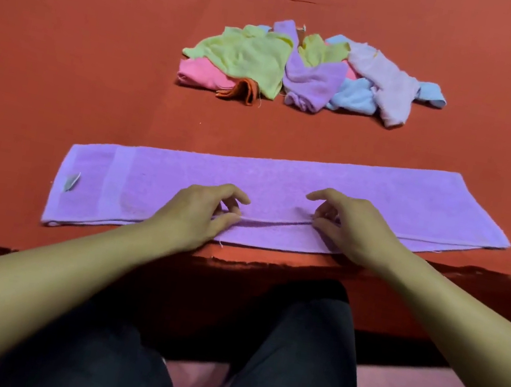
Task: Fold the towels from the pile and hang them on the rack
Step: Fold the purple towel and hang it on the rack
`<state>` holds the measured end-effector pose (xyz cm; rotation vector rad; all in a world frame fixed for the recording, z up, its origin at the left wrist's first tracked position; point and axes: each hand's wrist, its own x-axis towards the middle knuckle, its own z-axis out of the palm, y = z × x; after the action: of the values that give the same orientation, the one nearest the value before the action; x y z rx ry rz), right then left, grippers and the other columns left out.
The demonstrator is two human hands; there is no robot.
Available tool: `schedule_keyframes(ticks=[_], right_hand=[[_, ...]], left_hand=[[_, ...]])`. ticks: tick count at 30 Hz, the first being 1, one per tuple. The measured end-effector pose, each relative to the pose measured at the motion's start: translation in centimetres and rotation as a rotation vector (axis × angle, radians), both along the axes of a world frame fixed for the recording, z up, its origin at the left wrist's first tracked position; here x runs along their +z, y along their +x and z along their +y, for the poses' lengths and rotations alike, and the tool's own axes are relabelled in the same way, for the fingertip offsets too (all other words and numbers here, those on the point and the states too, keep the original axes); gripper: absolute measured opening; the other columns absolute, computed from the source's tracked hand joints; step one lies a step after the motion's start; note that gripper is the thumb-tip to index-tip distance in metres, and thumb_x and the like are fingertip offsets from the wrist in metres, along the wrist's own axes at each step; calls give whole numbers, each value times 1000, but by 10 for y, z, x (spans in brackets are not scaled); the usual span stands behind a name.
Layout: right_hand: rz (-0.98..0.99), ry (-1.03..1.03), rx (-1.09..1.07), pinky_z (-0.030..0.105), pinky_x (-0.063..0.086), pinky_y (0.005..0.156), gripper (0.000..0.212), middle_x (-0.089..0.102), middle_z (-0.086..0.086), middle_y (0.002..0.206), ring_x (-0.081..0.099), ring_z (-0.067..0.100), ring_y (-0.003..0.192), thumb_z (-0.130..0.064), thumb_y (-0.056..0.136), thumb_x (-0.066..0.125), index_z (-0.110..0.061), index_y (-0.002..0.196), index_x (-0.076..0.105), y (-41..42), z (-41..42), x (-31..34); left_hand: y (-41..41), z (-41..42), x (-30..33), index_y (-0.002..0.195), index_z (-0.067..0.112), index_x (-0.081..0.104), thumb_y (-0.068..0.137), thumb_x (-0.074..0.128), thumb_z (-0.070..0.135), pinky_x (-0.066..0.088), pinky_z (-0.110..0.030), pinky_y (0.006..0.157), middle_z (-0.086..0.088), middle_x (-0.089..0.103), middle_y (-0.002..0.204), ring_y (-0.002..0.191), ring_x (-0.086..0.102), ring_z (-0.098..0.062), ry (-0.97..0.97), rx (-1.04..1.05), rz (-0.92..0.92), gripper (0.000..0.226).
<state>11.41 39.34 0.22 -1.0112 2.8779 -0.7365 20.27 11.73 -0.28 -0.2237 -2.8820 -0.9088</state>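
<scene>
Pinching the near folded edge of the purple towel [281, 191] with curled left hand [200, 211] and right hand [347, 226], towel folded lengthwise, flat on red table [66, 57].

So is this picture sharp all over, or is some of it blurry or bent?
Head view: the purple towel and both hands, left and right, look fairly sharp; the far top-left corner smears; the wide lens bows the table edge; lighting is soft, no glare.
</scene>
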Motion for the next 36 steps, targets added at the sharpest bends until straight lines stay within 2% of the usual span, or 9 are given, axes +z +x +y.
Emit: schedule_keyframes(ticks=[6,9,13,18,24,28,31,33,36], right_hand=[[-54,-177,29,22,47,70,40,65,-19,88,59,11,73,-12,91,65,-30,126,56,13,14,15],[-54,-112,50,22,47,71,45,64,-23,89,60,10,74,-12,90,66,-32,128,54,23,21,11],[-85,26,100,25,45,74,47,64,-26,86,57,-6,79,-17,89,65,-34,130,52,28,24,-1],[-101,-77,57,17,44,70,43,68,-18,86,59,4,77,-20,89,69,-31,128,55,21,16,6],[-108,-196,99,10,42,65,35,68,-11,84,60,3,71,-16,90,69,-27,121,58,15,-35,20],[-119,-196,162,13,41,65,32,68,-13,83,59,3,71,-17,90,68,-27,119,60,6,-91,16],[-114,-160,181,24,44,71,30,64,-19,80,61,5,70,-18,91,67,-26,119,60,-4,-138,11],[-80,-142,202,29,47,77,29,62,-20,81,61,11,74,-18,91,65,-24,119,61,-10,-169,10],[-23,-131,220,31,45,81,31,65,-14,93,60,19,88,-19,92,63,-20,123,61,-19,-214,6]], left_hand=[[13,3,14,115,30,63,90,69,18,42,-10,69,25,64,88,71,60,-9,45,-61,55,28],[18,3,6,116,32,63,90,69,22,40,-8,73,28,64,87,75,58,4,-54,-114,1,28],[20,-1,-4,117,30,63,87,73,25,36,-3,76,32,61,89,84,54,16,-107,-161,-46,33],[25,-8,-2,116,30,63,82,77,18,50,-18,81,28,69,91,84,66,-2,-17,-151,-79,38],[35,-13,0,118,29,62,86,73,16,51,-18,84,19,74,93,85,69,1,117,-136,-106,36],[26,-55,12,112,27,62,93,65,15,48,-13,81,11,74,92,84,68,1,241,122,33,23],[11,-118,14,110,26,63,93,62,15,42,-6,75,7,72,98,82,65,-6,139,401,131,21],[4,-165,11,116,18,64,93,61,12,41,-12,81,0,71,109,94,65,-17,19,528,125,24],[-2,-216,5,128,12,58,95,60,19,41,-30,96,-8,65,127,116,60,-26,-99,594,-45,34]])
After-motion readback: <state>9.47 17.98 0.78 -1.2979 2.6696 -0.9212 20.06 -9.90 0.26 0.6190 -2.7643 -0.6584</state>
